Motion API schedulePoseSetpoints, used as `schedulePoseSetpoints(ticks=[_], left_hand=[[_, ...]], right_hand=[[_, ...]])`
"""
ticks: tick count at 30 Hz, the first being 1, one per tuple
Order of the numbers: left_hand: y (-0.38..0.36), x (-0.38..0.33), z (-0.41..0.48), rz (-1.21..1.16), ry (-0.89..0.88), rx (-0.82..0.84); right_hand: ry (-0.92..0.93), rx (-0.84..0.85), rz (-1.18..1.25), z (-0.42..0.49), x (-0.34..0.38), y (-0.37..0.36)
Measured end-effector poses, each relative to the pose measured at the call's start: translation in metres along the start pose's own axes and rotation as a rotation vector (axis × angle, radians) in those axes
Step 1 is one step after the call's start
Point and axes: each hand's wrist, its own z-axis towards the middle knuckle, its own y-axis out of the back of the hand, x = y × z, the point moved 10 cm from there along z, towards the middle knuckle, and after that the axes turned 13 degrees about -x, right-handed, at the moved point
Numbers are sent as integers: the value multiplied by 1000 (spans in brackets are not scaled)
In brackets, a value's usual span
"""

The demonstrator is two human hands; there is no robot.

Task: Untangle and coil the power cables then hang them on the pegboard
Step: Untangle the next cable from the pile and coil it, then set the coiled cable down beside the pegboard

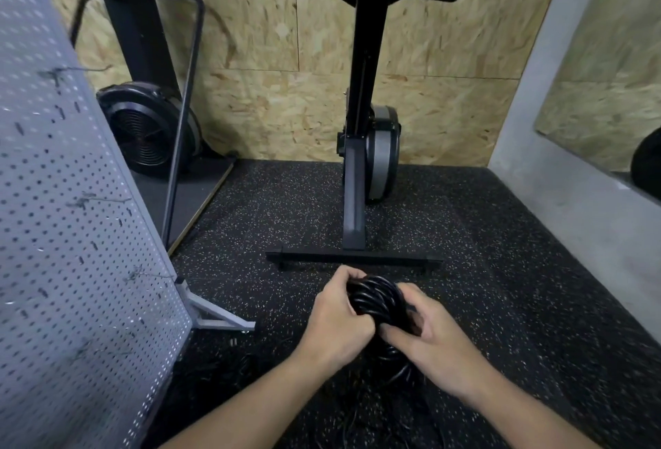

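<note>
The cable coil (375, 296), a black bundle of several stacked loops, sits low in the middle of the view, lifted off the floor between both hands. The left grip (336, 316) is curled round the coil's nine o'clock side. The right grip (429, 334) is closed on its four o'clock side, fingers tucked in against the loops. At six o'clock of the coil more cable hangs down, and loose cables (375, 413) lie on the speckled rubber floor (536, 269), hard to pick out against it.

This looks like the coiling step, near its end for this cable, with the floor pile not yet sorted.

The grey pegboard (71, 234) stands at nine o'clock of the hands, with a thin wire hook (86, 201) sticking out. The next move probably calls for pinching all the loops together so none springs free, then swinging left and slipping the coil's opening over a hook.

An exercise machine (361, 126) stands at twelve o'clock.
</note>
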Motion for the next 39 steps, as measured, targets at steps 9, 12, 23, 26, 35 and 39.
schedulePoseSetpoints(ticks=[9,12,23,26,35,39], left_hand=[[83,-23,5,-51,80,-396],[99,-21,3,-1,80,-392],[144,-23,-29,252,-67,-242],[155,-9,-22,338,-15,-203],[205,91,15,410,153,-240],[208,145,30,368,268,-152]], right_hand=[[191,-54,-296,7,35,-33],[241,-90,-337,12,38,-42],[247,33,-318,0,46,-109],[210,62,-336,2,42,-129],[113,190,-306,17,9,-235],[-22,196,-324,31,-38,-277]])
